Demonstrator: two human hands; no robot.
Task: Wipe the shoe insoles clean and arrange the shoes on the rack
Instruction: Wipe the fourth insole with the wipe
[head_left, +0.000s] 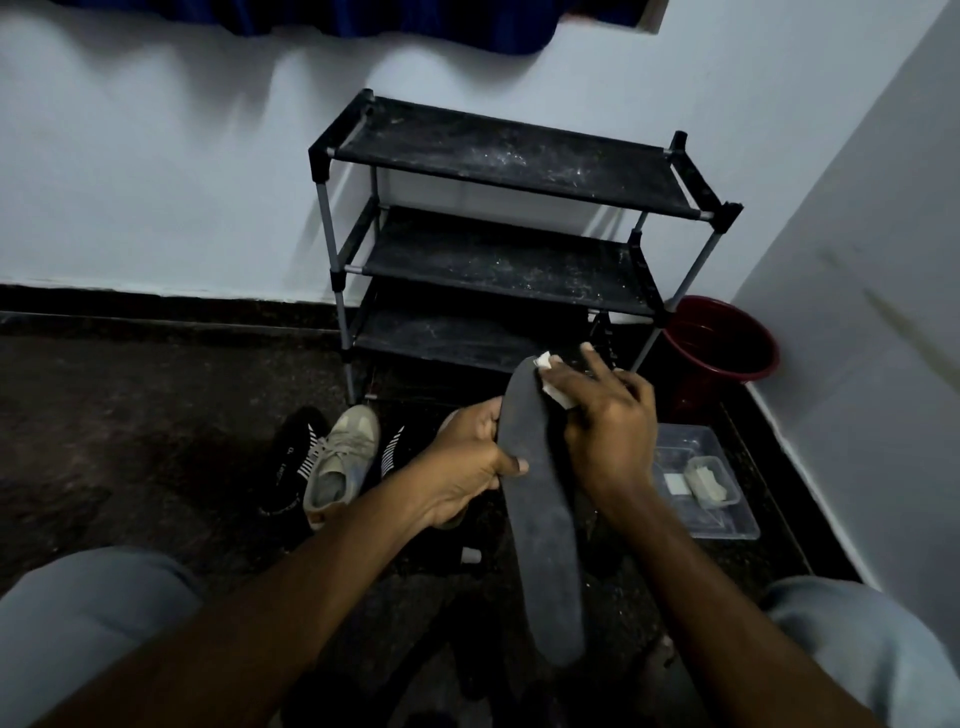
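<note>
Person seen from own head camera, looking down. Both forearms bare to the lower frame edge; no sleeves, cuffs or wristbands visible. Left hand (470, 457) and right hand (608, 431) bare: no gloves, no rings, no watch on either wrist. Fingernails short, one thumbnail plainly visible on the left hand. Legs clothed in light grey fabric, plain, without pattern or visible seams; left knee (88, 623) fills the lower left corner, right knee (852, 639) the lower right. Footwear not visible. Lighting dim; finer fabric detail cannot be resolved.
</note>
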